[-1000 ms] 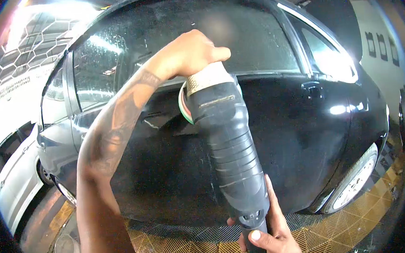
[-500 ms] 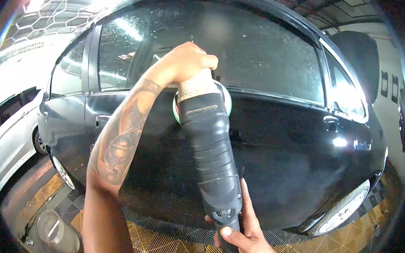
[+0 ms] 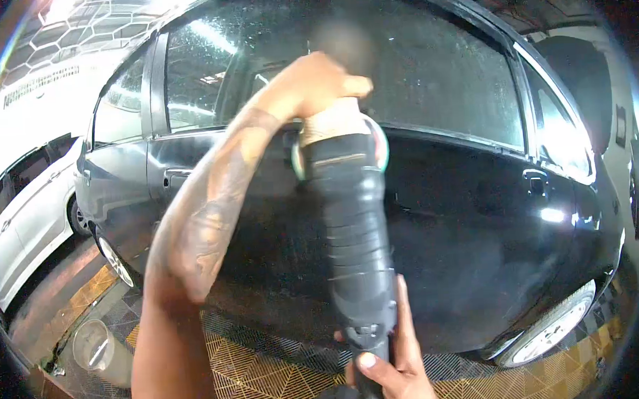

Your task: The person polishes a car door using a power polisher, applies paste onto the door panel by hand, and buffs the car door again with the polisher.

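A black car polisher point(image 3: 352, 219) points away from me at the side of a black car point(image 3: 472, 264). Its round pad point(image 3: 381, 145) shows behind the pale metal head, against the door just below the window; the contact itself is hidden. My left hand point(image 3: 325, 85) is closed over the top of the polisher's head, the tattooed forearm stretching up from below. Lower down, my right hand point(image 3: 398, 378) wraps the rear of the polisher's body, thumb on top and fingers along the sides.
Left of the black car stands a white car point(image 3: 34, 198). A translucent bucket point(image 3: 101, 351) sits on the floor at lower left. Patterned yellow and grey floor tiles point(image 3: 262, 366) lie under the car. The black car's wheel point(image 3: 550, 332) is at lower right.
In the picture, the polisher and both hands appear a little farther right. The car and bucket have also shifted right, so my view has turned slightly. Both hands keep their hold.
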### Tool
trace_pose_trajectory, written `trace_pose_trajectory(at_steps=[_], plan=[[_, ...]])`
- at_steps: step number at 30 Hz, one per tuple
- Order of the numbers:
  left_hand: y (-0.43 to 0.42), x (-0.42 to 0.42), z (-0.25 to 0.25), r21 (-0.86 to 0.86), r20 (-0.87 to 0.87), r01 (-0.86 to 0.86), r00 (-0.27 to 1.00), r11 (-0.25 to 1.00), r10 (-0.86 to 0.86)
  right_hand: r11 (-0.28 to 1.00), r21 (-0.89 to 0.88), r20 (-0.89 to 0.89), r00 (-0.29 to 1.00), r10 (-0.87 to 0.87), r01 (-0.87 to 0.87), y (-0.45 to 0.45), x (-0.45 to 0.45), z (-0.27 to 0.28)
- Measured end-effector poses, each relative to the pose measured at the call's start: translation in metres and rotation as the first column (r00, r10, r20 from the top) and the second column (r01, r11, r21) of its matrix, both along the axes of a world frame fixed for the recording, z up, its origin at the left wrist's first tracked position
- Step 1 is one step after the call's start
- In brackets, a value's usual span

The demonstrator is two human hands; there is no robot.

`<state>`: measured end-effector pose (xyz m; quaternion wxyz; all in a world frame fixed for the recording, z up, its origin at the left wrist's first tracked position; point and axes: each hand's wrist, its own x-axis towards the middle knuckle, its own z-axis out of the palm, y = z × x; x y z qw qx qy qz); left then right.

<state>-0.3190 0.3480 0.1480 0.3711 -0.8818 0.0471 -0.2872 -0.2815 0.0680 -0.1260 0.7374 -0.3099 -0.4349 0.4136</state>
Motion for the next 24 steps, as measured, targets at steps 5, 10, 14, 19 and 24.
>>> trace_pose_trajectory(at_steps=[5,10,14,19,24], plan=[[0.039,-0.063,-0.013,-0.149,0.157,-0.01,0.987,0.989,0.034,0.979,0.124,0.313,0.942,0.116,-0.162,0.041,0.009,-0.02],[0.005,-0.066,-0.023,-0.675,0.268,0.042,0.944,0.737,0.191,0.976,0.114,0.308,0.941,0.143,-0.185,0.04,0.008,-0.021],[0.001,-0.053,-0.018,-0.439,0.116,-0.191,0.957,0.878,0.266,0.982,0.11,0.306,0.945,0.114,-0.154,0.028,0.02,-0.026],[-0.028,-0.013,-0.02,-0.302,0.115,-0.166,0.971,0.939,0.209,0.99,0.012,0.194,0.972,0.133,-0.137,-0.006,0.034,-0.023],[-0.059,0.033,-0.015,-0.198,0.024,-0.165,0.985,0.966,0.173,0.998,0.069,0.11,0.994,0.002,-0.009,-0.032,0.048,-0.029]])
